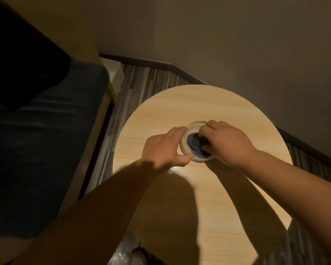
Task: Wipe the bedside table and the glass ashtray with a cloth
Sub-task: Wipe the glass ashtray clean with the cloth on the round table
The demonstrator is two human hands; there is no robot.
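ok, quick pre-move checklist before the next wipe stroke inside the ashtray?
1. Ashtray steadied: ok, left hand grips its near-left rim.
2. Cloth inside the bowl: ok, the dark blue wad sits in the ashtray.
3. Right hand on cloth: ok, fingertips press the wad from the right.
4. Ashtray flat on table: ok, it rests near the middle, well away from the edge.
5. Glass clean: cannot tell, cloth and hands cover most of it, light is dim.
6. Tabletop wiped: cannot tell, only a glossy patch by the left hand shows.

Clear glass ashtray [196, 143] mid-tabletop on round pale-wood table [189, 104], seemingly dark-blue cloth [196, 143] bunched inside.
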